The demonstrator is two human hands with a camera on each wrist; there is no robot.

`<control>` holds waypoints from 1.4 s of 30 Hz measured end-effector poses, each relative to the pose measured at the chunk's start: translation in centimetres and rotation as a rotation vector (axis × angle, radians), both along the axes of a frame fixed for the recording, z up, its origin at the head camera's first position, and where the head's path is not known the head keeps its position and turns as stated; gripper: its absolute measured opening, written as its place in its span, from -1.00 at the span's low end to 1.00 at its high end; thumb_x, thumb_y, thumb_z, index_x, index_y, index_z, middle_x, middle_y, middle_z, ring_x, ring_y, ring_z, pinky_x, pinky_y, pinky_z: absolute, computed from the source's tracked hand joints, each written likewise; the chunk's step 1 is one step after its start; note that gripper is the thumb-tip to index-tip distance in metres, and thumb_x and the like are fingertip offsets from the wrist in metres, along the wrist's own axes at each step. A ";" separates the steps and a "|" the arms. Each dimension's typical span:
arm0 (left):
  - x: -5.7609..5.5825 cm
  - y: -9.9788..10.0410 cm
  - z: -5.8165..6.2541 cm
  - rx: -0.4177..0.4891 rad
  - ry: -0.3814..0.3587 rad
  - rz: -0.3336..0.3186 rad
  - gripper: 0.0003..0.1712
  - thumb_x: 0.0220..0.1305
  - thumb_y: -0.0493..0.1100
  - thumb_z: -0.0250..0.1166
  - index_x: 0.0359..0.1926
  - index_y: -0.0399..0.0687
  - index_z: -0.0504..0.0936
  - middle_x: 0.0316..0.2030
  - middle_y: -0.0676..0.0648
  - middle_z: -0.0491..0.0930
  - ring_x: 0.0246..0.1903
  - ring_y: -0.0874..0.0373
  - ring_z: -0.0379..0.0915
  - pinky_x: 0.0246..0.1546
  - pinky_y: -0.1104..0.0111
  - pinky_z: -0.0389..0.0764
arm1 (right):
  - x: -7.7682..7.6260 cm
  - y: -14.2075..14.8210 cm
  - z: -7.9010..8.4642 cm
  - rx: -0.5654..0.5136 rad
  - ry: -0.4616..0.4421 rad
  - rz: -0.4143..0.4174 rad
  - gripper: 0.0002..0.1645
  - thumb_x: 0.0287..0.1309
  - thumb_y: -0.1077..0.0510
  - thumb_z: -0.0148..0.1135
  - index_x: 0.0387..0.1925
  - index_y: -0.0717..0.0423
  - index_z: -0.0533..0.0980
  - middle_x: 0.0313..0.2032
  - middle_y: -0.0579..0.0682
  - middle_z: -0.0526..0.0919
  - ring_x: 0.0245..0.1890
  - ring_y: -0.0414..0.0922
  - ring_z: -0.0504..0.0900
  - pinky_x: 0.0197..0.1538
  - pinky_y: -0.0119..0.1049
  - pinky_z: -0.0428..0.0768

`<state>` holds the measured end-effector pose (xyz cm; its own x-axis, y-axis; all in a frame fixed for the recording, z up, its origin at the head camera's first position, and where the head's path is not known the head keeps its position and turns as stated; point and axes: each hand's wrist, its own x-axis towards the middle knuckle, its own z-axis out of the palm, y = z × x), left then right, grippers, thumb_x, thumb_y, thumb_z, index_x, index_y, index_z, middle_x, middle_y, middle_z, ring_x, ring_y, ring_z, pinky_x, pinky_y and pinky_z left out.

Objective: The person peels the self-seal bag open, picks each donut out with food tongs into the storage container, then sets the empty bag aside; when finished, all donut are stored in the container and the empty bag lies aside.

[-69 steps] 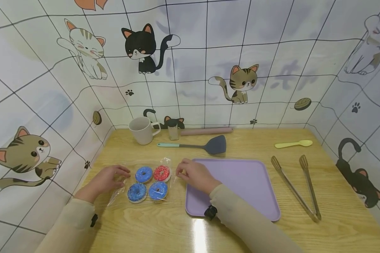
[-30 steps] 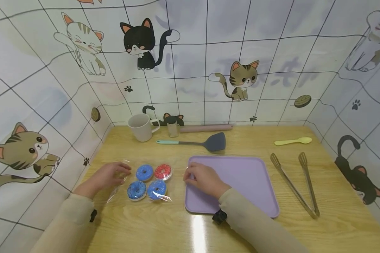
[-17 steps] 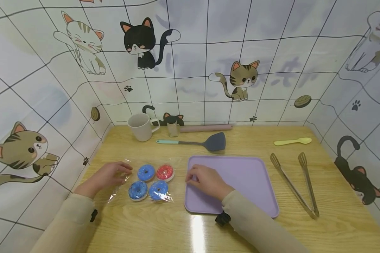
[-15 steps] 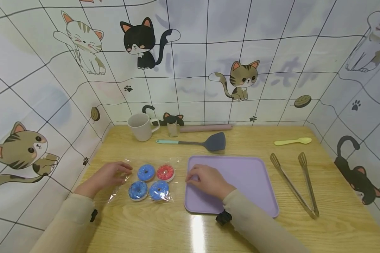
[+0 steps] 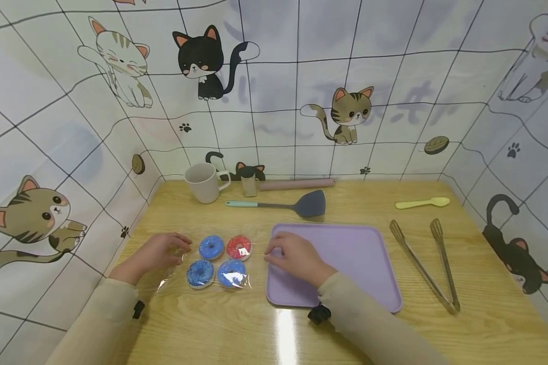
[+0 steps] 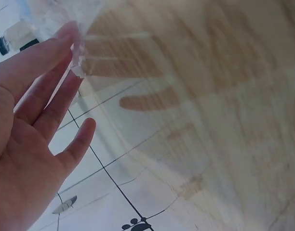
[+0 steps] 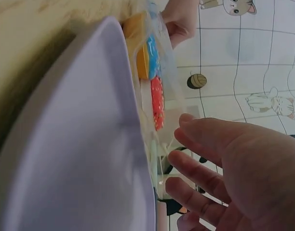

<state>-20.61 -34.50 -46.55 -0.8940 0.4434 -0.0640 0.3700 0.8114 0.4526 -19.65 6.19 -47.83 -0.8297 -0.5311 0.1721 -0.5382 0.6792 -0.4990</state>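
Observation:
A clear plastic bag of donuts lies on the wooden table at the left. Inside show a red donut (image 5: 239,248), a plain blue donut (image 5: 211,247), a speckled blue donut (image 5: 200,274) and another blue donut (image 5: 231,274). My left hand (image 5: 162,252) pinches the bag's left edge, and crinkled plastic film (image 6: 80,65) shows at its fingertips. Over the left rim of the purple tray (image 5: 347,268), my right hand (image 5: 297,256) holds thumb and forefinger together at the bag's right edge. In the right wrist view, thin film reaches these fingertips (image 7: 188,119).
Metal tongs (image 5: 426,271) lie spread at the right, below a yellow spoon (image 5: 422,203). Along the back are a mug (image 5: 203,182), a black-capped jar (image 5: 248,183), a pink rolling pin (image 5: 297,184) and a spatula (image 5: 308,204). Cat-patterned cloth walls enclose the table.
Over these frames, my right hand has moved right to the tray, then slightly back left. The donuts have shifted a little right. My left hand stays at the bag's left edge.

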 end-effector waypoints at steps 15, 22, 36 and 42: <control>-0.2 2.0 0.0 0.108 0.036 0.063 -0.67 0.16 -0.11 0.58 -0.04 -0.01 0.80 -0.05 -0.05 0.76 -0.02 -0.07 0.63 -0.03 0.03 0.66 | 0.3 -0.7 -0.4 0.059 0.025 0.054 -0.79 0.21 -0.07 0.48 -0.15 -0.15 0.75 -0.05 -0.20 0.68 -0.03 -0.20 0.67 0.05 -0.18 0.66; -0.2 2.7 -0.4 0.131 0.040 0.075 -0.69 0.11 -0.18 0.60 -0.10 -0.04 0.79 -0.13 -0.02 0.76 -0.14 0.03 0.62 -0.21 0.32 0.64 | 0.4 -0.7 -0.5 0.048 0.002 0.057 -0.78 0.18 -0.03 0.51 -0.15 -0.11 0.75 -0.07 -0.17 0.68 -0.04 -0.17 0.67 0.05 -0.16 0.66; -0.1 3.2 -0.4 0.079 0.109 0.104 -0.83 0.16 -0.16 0.56 -0.21 0.08 0.80 -0.31 0.14 0.76 -0.31 0.25 0.62 -0.29 0.36 0.59 | 0.6 -0.6 -0.5 0.044 0.019 0.055 -0.77 0.14 -0.01 0.54 -0.16 -0.10 0.76 -0.07 -0.16 0.70 0.02 -0.13 0.68 0.10 -0.13 0.66; -0.1 3.0 0.4 0.073 0.132 0.077 -0.90 0.25 -0.19 0.50 -0.23 0.13 0.82 -0.31 0.16 0.78 -0.34 0.32 0.60 -0.32 0.41 0.59 | 0.6 -0.4 -0.6 0.057 0.016 0.048 -0.78 0.17 -0.03 0.52 -0.15 -0.12 0.76 -0.03 -0.18 0.69 0.06 -0.14 0.67 0.13 -0.13 0.65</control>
